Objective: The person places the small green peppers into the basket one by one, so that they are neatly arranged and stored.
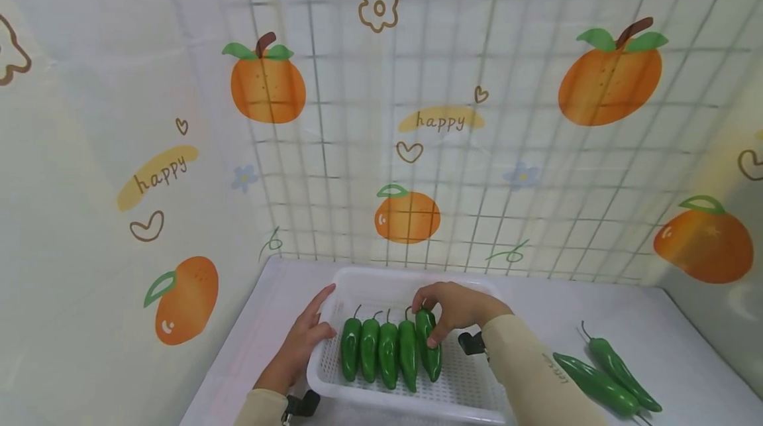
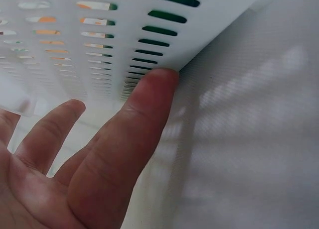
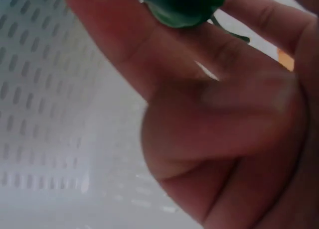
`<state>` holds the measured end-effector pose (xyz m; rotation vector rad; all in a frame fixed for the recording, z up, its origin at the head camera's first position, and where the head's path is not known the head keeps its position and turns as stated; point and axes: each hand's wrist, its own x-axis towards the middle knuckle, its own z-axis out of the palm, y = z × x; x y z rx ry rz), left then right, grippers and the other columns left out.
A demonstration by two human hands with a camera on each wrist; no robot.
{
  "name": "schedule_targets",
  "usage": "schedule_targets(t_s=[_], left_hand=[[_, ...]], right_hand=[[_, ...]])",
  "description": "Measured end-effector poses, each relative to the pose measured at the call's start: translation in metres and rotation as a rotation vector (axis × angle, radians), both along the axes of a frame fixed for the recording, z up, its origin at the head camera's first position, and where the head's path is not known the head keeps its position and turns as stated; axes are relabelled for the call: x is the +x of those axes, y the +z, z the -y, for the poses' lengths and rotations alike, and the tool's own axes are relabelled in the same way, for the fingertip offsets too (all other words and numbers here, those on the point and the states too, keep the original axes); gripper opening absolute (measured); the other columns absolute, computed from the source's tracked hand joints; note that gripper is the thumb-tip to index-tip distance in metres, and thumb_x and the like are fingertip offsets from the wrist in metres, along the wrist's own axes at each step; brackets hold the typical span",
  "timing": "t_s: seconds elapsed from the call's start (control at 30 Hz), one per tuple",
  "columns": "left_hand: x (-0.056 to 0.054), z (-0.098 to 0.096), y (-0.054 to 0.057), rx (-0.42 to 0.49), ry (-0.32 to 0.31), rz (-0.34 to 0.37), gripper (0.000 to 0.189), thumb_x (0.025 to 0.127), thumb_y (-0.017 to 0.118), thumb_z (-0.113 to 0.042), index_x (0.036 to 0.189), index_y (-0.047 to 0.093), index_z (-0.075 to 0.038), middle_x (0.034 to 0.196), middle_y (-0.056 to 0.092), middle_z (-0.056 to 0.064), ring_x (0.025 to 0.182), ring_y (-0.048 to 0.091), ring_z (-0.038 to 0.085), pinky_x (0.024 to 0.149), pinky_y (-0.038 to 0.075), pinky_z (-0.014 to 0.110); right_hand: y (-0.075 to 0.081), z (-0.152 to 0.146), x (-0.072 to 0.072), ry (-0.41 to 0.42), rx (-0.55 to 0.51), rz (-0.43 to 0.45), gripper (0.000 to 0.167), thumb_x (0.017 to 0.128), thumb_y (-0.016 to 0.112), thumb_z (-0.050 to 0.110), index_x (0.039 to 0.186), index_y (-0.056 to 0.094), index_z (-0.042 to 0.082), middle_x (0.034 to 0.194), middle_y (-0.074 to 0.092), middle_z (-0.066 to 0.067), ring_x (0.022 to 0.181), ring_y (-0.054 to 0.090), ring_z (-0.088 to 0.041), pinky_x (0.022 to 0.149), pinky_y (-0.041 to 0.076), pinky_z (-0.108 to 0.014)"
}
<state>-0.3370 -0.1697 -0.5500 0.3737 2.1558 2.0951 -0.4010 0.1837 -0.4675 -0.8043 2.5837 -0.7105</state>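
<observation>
A white perforated plastic basket [image 1: 393, 399] holds several green chili peppers [image 1: 388, 354], lined up side by side with their stems pointing to the back wall. My right hand [image 1: 461, 307] reaches inside and pinches the rightmost green chili pepper [image 1: 433, 368] between thumb and fingers; part of that pepper [image 3: 187, 7] also shows at the top of the right wrist view. At the basket's left side is my left hand [image 1: 302, 340], fingers extended along the rim. In the left wrist view, a fingertip of the left hand [image 2: 112, 159] touches the slotted wall [image 2: 207, 20] near its bottom.
Two more green chili peppers [image 1: 596, 383] lie crossed on the white table [image 1: 539, 310], right of the basket and beside my right forearm. Behind the table hangs a curtain [image 1: 346, 101] printed with oranges, over a wire grid.
</observation>
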Motion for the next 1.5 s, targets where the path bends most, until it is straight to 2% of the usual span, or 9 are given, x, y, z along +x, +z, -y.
schedule_targets(t_s=[0.33,0.47,0.93,1.5], left_hand=[[0.000,0.000,-0.001,-0.005,0.002,0.000,0.086,0.090,0.054,-0.004,0.167,0.030,-0.035,0.163,0.043,0.017,0.133,0.057,0.044,0.092,0.059,0.054],[0.000,0.000,-0.001,-0.002,0.004,0.004,0.085,0.091,0.054,-0.005,0.167,0.030,-0.035,0.163,0.043,0.017,0.134,0.056,0.044,0.093,0.059,0.054],[0.003,-0.002,0.001,-0.020,0.008,-0.008,0.084,0.091,0.053,-0.007,0.167,0.030,-0.035,0.165,0.041,0.014,0.137,0.055,0.043,0.096,0.057,0.056],[0.000,-0.001,-0.002,-0.020,0.000,-0.013,0.085,0.091,0.053,-0.005,0.167,0.030,-0.035,0.164,0.043,0.015,0.137,0.054,0.044,0.096,0.057,0.054]], right_hand=[[-0.007,0.002,0.004,-0.003,0.050,0.040,0.059,0.061,0.102,0.013,0.110,0.072,0.027,0.112,0.070,0.000,0.103,0.063,-0.022,0.087,0.054,-0.050],[-0.006,0.003,0.006,-0.014,0.061,0.038,0.059,0.060,0.101,0.010,0.109,0.072,0.027,0.112,0.069,-0.002,0.105,0.063,-0.026,0.086,0.054,-0.050],[-0.010,0.005,0.003,-0.017,0.101,0.032,0.057,0.059,0.103,0.017,0.106,0.073,0.029,0.109,0.068,0.003,0.107,0.062,-0.025,0.093,0.052,-0.052],[-0.009,0.005,0.008,-0.050,0.061,0.072,0.055,0.060,0.103,0.018,0.107,0.076,0.030,0.109,0.070,-0.001,0.108,0.063,-0.026,0.088,0.055,-0.050]])
